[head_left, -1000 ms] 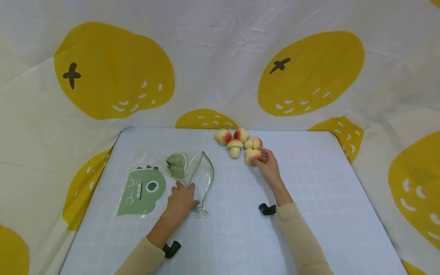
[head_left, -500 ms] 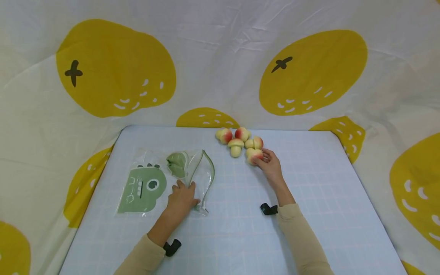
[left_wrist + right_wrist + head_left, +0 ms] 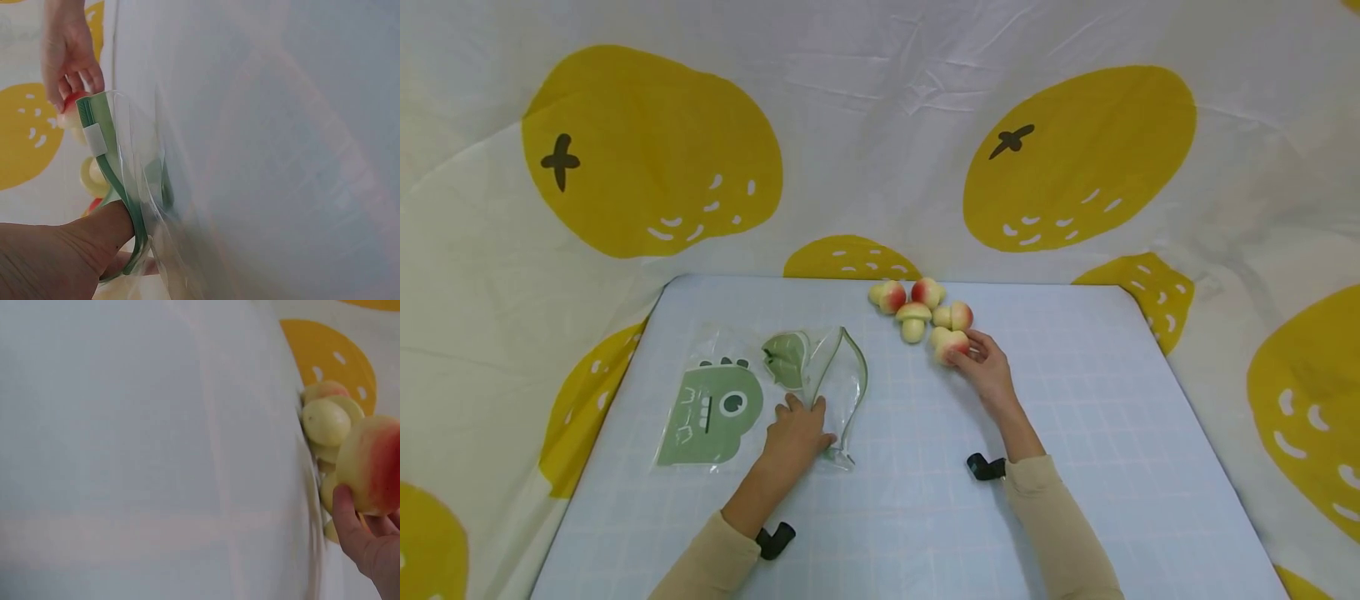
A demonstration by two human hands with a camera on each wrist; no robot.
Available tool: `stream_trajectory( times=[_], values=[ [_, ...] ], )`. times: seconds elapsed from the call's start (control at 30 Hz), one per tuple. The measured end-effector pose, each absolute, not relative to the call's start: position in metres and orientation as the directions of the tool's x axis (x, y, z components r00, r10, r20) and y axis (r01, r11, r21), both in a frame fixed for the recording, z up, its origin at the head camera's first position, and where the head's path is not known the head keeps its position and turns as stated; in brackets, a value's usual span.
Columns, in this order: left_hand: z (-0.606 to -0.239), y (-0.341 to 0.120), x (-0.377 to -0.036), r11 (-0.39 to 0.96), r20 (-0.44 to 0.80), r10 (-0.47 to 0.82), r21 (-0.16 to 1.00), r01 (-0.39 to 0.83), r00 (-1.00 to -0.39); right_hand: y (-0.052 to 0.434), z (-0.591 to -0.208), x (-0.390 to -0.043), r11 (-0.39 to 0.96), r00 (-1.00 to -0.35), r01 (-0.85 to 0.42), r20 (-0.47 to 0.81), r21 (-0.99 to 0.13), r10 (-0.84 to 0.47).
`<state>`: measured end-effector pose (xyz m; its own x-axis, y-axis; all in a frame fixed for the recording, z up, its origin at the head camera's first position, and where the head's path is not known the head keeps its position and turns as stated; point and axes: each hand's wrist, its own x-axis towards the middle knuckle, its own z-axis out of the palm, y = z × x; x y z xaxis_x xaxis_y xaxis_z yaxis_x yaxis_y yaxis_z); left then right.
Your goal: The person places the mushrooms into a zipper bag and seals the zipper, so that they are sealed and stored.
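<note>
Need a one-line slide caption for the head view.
Right hand grips a peach-coloured toy mushroom while the left hand holds a clear dinosaur zip bag open on the table.

A pale blue gridded table [image 3: 1112, 433] stands against a white cloth backdrop [image 3: 880, 125] printed with big yellow oranges.

Clear zip pouch [image 3: 820, 385] with green dinosaur print and green rim, lying flat on the pale blue mat at left, mouth propped open toward the fruit, held down at its near edge. Small peach [image 3: 952, 345], yellow with a red blush, pinched between fingertips at the near edge of a cluster of similar toy fruit, well right of the pouch.
</note>
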<state>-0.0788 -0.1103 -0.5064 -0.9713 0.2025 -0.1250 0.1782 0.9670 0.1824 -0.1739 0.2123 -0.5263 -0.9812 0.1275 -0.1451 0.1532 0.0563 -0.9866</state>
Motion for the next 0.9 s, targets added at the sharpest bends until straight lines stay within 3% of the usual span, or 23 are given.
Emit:
stream_trajectory(
  times=[0.23, 0.53, 0.9],
  values=[
    [-0.507, -0.11, -0.078, 0.966, -0.116, 0.202, 0.186, 0.178, -0.972, 0.208, -0.521, -0.166, 0.051, -0.989, 0.122, -0.117, -0.991, 0.091],
    [-0.509, -0.111, -0.078, 0.964, -0.078, 0.199, 0.196, 0.181, -0.977, 0.196, -0.52, -0.162, -0.061, -0.993, 0.105, -0.108, -0.993, 0.04],
    [-0.512, -0.111, -0.079, 0.964, -0.089, 0.201, 0.196, 0.181, -0.976, 0.177, -0.52, -0.157, -0.047, -0.995, 0.074, -0.071, -0.996, -0.067]
  ],
)
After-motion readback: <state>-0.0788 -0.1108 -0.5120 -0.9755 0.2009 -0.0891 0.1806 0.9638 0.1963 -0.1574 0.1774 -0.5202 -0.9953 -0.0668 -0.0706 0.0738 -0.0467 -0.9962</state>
